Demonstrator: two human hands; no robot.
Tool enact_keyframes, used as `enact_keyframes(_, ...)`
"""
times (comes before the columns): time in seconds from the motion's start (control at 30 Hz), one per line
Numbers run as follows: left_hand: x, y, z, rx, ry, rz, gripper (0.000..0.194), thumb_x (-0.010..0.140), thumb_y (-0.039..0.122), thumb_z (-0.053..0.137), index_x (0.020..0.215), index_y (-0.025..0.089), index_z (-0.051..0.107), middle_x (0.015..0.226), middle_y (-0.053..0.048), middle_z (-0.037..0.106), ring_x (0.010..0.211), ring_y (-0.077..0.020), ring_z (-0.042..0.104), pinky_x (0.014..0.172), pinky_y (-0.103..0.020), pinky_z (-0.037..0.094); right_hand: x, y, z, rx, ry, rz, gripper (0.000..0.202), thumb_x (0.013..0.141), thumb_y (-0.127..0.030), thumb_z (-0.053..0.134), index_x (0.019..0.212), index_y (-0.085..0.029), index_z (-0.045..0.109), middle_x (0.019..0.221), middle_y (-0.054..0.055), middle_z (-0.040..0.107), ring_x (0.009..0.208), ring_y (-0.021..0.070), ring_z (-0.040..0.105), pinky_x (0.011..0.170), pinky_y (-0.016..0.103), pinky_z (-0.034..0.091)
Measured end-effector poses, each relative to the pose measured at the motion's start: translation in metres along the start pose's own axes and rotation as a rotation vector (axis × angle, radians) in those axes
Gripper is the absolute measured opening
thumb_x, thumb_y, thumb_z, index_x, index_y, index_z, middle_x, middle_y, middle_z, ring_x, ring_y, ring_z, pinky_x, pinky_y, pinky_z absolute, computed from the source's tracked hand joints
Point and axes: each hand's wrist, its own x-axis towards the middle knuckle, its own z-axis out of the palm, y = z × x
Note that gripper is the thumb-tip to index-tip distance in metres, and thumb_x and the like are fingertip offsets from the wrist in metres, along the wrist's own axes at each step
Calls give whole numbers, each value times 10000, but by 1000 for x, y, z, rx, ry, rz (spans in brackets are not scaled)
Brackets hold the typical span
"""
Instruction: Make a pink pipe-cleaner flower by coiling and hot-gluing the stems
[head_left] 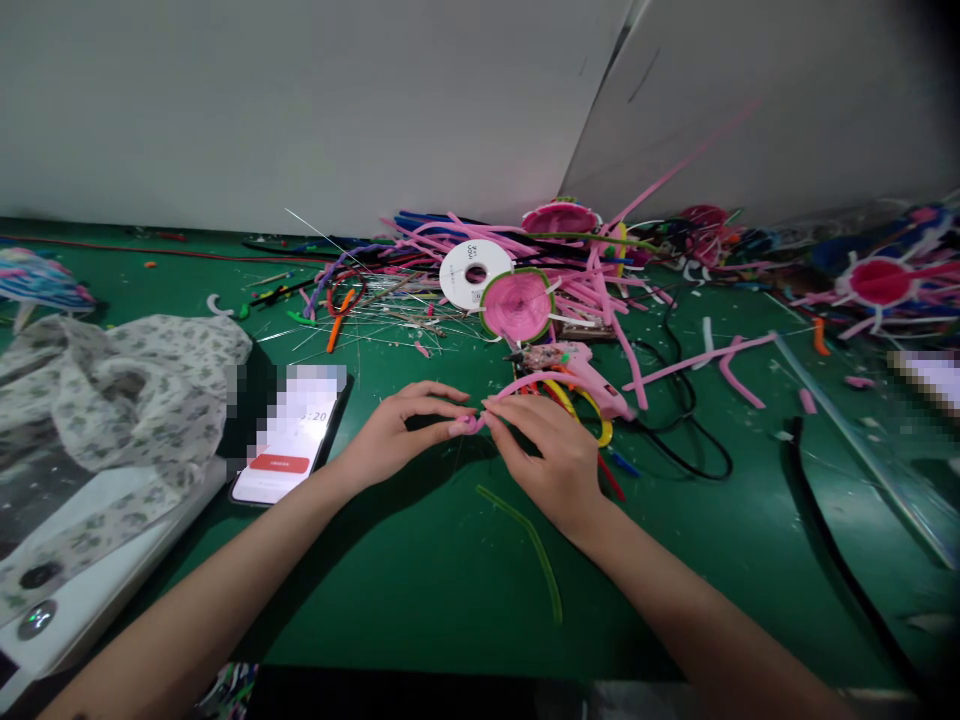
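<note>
Forearms [247, 565] foremost | both hands [551, 455] pinching pink strip [551, 379] | glue gun [598, 382], scissors [606, 432] just beyond | green strip [535, 533] nearer

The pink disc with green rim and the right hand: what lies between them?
Head view: between the disc and right hand are the pink glue gun, then the arched pink strip and yellow scissor handles.

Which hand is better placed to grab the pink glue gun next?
Probably the right hand: the pink glue gun lies just beyond it, farther from the left hand. Both hands hold the pink strip, though.
</note>
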Motion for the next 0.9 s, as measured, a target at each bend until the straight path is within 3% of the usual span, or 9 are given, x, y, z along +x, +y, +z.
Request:
enact_keyframes(0.13, 0, -2, 0, 4, -6, -1, 153, 820, 290, 674, 962, 302, 730, 1104, -25, 666, 1065, -181, 598, 1030, -417, 411, 1, -3, 2, -24, 31, -35, 197, 838, -102, 584, 962, -196, 705, 993, 79, 728, 932, 187, 680, 842, 347, 564)
enact_keyframes(0.3, 0, -2, 1, -9, -2, 9, 146, 820, 301, 671, 954, 304, 731, 1100, -28, 661, 1064, -188, 600, 1025, -435, 413, -1, -1, 7, 44, 1, 53, 262, 867, -126, 560, 1081, -225, 675, 1035, 57, 725, 988, 184, 674, 891, 366, 560)
enact_keyframes(0.53, 0, 0, 1, 6, -10, 10, 151, 824, 273, 670, 956, 314, 730, 1097, -23, 657, 1066, -186, 598, 1022, -430, 416, -5, 0, 13, 178, -119, 146, 392, 911, -109, 454, 1255, -254, 574, 1148, 21, 689, 1049, 170, 654, 905, 339, 558)
enact_keyframes(0.9, 0, -1, 2, 47, 11, 39, 159, 817, 266, 678, 957, 321, 729, 1053, -22, 672, 1030, -185, 602, 979, -416, 430, -1, -2, 13, 502, -88, 588, 197, 812, -167, 624, 993, -239, 649, 889, 6, 729, 844, 155, 697, 778, 307, 578)
